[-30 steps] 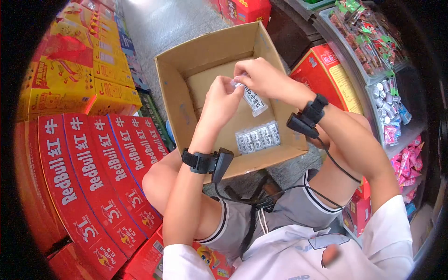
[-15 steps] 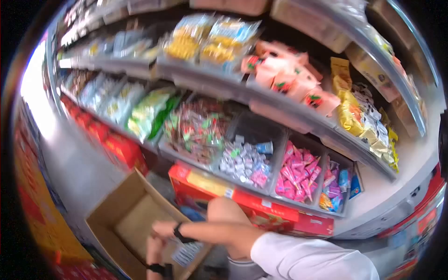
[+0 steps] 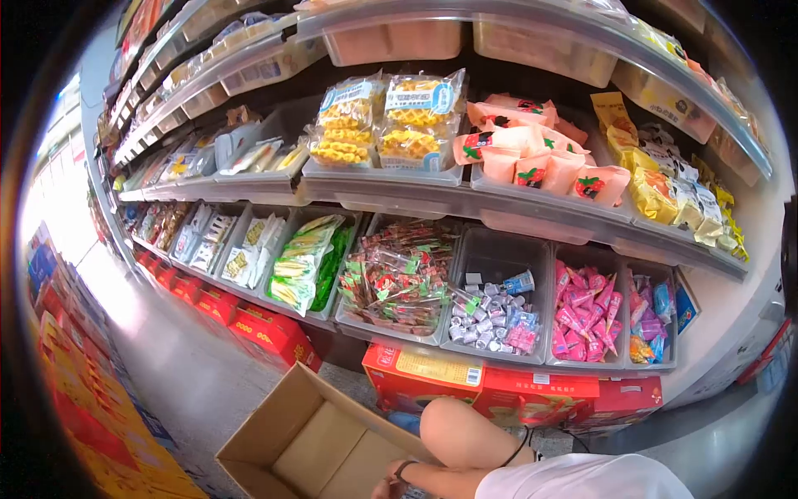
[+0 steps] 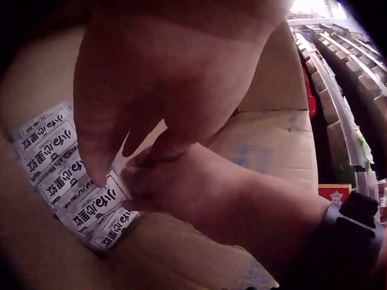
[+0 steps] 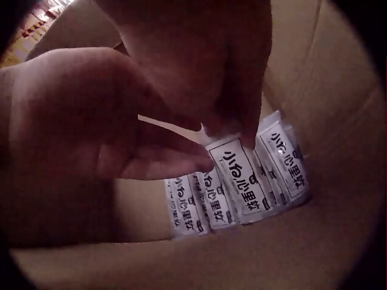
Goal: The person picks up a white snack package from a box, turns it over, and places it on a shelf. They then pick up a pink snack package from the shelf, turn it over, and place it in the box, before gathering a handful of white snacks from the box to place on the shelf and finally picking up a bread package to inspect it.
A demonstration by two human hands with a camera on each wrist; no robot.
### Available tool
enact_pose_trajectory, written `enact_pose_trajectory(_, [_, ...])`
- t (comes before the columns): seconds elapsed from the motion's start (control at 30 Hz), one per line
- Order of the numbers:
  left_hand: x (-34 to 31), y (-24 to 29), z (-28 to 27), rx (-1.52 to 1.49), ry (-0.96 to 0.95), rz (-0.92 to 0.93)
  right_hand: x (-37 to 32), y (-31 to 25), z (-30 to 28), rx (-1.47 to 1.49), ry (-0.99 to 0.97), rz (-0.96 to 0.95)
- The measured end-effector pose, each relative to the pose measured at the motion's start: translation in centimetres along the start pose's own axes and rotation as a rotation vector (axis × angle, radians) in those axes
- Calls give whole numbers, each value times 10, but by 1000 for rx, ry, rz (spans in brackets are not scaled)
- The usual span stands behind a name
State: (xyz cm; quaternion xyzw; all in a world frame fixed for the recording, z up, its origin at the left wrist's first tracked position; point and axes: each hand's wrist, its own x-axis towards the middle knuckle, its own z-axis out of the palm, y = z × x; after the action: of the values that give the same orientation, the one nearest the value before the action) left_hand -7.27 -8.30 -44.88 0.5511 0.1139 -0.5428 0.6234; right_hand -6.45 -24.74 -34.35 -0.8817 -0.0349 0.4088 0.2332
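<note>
Both hands are down inside an open cardboard box (image 3: 278, 407). My right hand (image 5: 193, 60) reaches in from the top of the right wrist view and pinches the upper end of a small white packet (image 5: 242, 181) with black lettering. From the other side, my left hand (image 5: 91, 115) pinches the same end, its fingertips close to the right hand's. The packet hangs tilted over a row of similar white packets (image 4: 51, 145) on the box floor. In the head view, the hands are mostly cut off at the bottom edge.
Ahead stand shelves with plastic bins: silver-capped little cups (image 3: 486, 316), pink cone packs (image 3: 586, 312) and red-brown wrapped sticks (image 3: 399, 274). Red gift boxes (image 3: 424, 378) line the floor beneath them. Stacked yellow and red cartons (image 3: 100, 416) rise at the left.
The head view has swung up and right from the box to the shelves, so box and hands now sit at the bottom edge. Both hands stay together at the packet.
</note>
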Motion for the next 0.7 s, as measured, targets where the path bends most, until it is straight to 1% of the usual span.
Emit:
enact_pose_trajectory(0.07, [5, -11, 2, 41, 12, 5, -2, -5, 6, -12, -11, 49])
enact_pose_trajectory(0.17, [11, -26, 15, -74, 94, -29, -1, -6, 12, -58, -15, 116])
enact_pose_trajectory(0.2, [9, -27, 18, -35, 97, -40, -1, -6, 14, -75, -14, 143])
enact_pose_trajectory(0.27, [3, -23, 20, 51, 103, -59, 0, -8, 17, -115, -5, 187])
enact_pose_trajectory(0.37, [-21, -1, 30, 47, 110, -131, 2, -12, 15, -172, 24, 246])
enact_pose_trajectory(0.43, [-8, 0, 21, -9, 83, -107, -1, -19, 7, -212, 63, 256])
enact_pose_trajectory(0.47, [-2, 1, 17, -36, 70, -95, -4, -23, 0, -229, 98, 232])
enact_pose_trajectory(0.5, [-7, 8, 18, -51, 64, -75, -8, -24, -6, -244, 138, 164])
enact_pose_trajectory(0.57, [-16, 39, 23, -103, 78, 5, -17, -30, -22, -278, 222, 28])
enact_pose_trajectory(0.67, [-59, 112, 54, -216, 91, 216, -61, -52, -78, -197, 331, -35])
enact_pose_trajectory(0.7, [-80, 139, 71, -246, 86, 293, -61, -57, -93, -248, 471, -77])
